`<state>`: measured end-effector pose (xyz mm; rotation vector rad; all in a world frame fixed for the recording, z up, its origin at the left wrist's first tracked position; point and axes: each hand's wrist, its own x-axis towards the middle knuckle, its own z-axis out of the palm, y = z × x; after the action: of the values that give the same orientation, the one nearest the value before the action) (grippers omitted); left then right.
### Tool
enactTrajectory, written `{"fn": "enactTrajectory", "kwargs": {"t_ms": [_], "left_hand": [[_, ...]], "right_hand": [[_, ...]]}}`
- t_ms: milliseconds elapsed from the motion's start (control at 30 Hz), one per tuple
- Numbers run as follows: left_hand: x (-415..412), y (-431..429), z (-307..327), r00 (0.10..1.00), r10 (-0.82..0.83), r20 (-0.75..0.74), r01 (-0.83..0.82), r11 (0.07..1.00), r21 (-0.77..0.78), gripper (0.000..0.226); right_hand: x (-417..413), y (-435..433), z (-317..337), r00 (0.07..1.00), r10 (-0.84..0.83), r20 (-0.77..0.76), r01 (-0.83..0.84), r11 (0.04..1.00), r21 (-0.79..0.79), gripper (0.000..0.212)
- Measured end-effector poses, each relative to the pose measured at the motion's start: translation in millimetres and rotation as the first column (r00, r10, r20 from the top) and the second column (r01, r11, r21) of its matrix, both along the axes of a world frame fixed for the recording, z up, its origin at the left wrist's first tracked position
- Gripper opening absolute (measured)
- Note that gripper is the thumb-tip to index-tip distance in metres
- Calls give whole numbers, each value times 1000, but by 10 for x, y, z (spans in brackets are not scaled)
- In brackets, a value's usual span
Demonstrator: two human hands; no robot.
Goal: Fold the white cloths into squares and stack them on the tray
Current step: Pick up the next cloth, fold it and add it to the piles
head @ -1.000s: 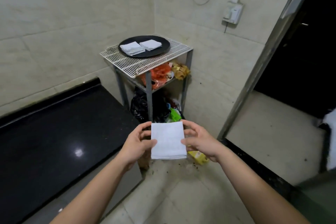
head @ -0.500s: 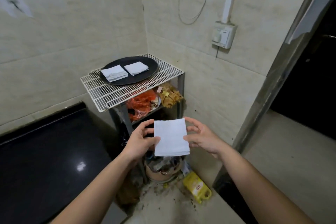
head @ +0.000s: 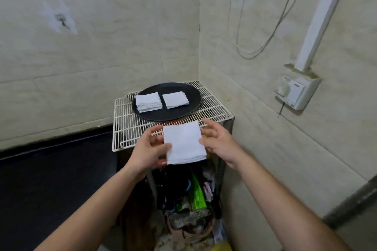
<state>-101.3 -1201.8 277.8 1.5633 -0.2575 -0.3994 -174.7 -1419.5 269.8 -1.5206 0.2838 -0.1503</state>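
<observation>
A folded white cloth square [head: 183, 142] hangs in the air just above the front edge of a white wire rack [head: 126, 126]. My left hand [head: 150, 150] pinches its left edge, thumb on top. My right hand [head: 219, 142] holds its right edge with the fingers spread behind it. Farther back on the rack sits a round black tray [head: 169, 115]. On the tray lie two piles of folded white cloths, a thicker one on the left [head: 148, 101] and a thinner one on the right [head: 175, 99].
The rack stands in a tiled corner. A black counter [head: 51, 179] runs along the left. Below the rack are bags and clutter [head: 187, 193]. A wall socket [head: 294, 91] with cables hangs on the right wall.
I have come closer to the rack. Both hands have carried the folded cloth up and forward to the rack's front edge; the tray now lies just beyond it.
</observation>
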Motion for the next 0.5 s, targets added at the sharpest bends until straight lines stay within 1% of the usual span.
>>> {"fn": "enactTrajectory", "kwargs": {"t_ms": [167,333,400,500], "left_hand": [[636,-215,27,989,143,27,-144,989,24,35],[1527,-484,-50,990,138,-14,-137,989,58,16],[1887,-590,-68,993,113,-22,-110,990,89,16],[2422,-737,-124,997,64,-39,-57,986,159,26]], "right_hand": [[763,-118,16,999,-42,11,43,998,-56,40],[1610,-340,15,995,-93,-44,86,986,-141,33],[1940,-433,-9,991,-106,-77,92,981,-169,33],[2437,-560,-78,984,-131,-122,108,978,-179,36]]}}
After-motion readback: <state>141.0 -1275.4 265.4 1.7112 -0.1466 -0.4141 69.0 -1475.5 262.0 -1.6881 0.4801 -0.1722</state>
